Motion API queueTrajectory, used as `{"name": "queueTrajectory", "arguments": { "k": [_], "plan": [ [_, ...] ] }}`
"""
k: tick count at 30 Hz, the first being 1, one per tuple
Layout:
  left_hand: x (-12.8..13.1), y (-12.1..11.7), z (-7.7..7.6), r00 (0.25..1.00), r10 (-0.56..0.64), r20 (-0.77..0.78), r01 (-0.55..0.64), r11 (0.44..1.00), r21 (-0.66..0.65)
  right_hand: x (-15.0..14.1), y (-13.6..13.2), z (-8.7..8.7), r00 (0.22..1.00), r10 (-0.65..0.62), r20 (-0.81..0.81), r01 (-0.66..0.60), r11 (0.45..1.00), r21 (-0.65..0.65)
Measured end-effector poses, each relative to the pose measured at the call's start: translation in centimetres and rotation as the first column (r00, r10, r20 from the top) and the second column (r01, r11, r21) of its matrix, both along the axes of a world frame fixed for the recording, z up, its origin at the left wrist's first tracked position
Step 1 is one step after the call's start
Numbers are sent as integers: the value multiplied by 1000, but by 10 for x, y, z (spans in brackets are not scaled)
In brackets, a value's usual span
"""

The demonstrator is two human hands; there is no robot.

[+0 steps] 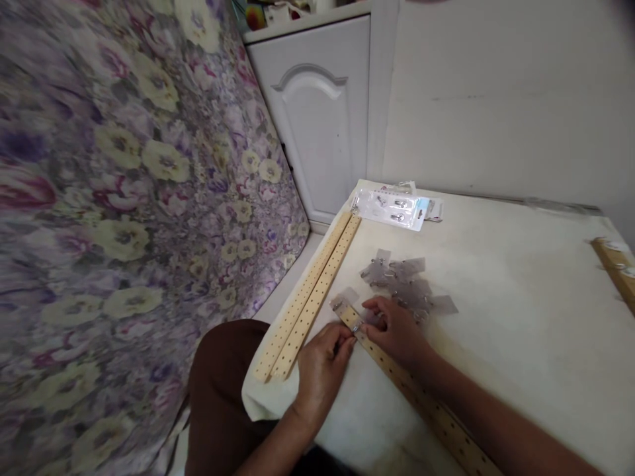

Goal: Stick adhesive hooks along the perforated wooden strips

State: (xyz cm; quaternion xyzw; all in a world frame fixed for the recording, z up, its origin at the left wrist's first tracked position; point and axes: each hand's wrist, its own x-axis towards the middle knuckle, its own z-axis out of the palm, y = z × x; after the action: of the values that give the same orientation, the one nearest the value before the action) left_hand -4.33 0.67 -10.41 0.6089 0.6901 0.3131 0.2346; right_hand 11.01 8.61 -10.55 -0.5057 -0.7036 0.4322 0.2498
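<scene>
A perforated wooden strip (380, 357) lies slantwise on the table, running toward the lower right under my right forearm. Clear plastic squares with small metal hooks sit at its far end, one a clear hook piece (342, 304). My left hand (322, 362) is closed, thumb and fingers pinched at the strip's left edge. From the other side, my right hand (397, 330) has its thumb and index finger curled around a second clear hook piece on the strip; its other fingers are partly hidden. Just beyond lies a pile of clear adhesive hooks (411, 291).
Two more perforated strips (310, 301) lie along the table's left edge. Blister packs (389, 206) of hooks rest at the back. Another wooden strip with hooks (615, 268) is at the far right. A floral curtain (149, 198) hangs left, beside a white cabinet (317, 112).
</scene>
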Motion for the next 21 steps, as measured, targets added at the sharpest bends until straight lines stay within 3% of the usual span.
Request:
{"name": "queueTrajectory", "arguments": {
  "k": [7,16,21],
  "plan": [
    [0,-1,2,1000,4,-4,-4,1000,-4,6,-1,-5,1000,17,-20,-16,998,67],
    [0,0,3,1000,13,-27,-12,1000,12,22,-8,9,995,62,81,-76,979,189],
    [1,-2,4,998,24,-64,-22,999,35,44,-11,14,996,15,89,-40,955,293]
  ]
}}
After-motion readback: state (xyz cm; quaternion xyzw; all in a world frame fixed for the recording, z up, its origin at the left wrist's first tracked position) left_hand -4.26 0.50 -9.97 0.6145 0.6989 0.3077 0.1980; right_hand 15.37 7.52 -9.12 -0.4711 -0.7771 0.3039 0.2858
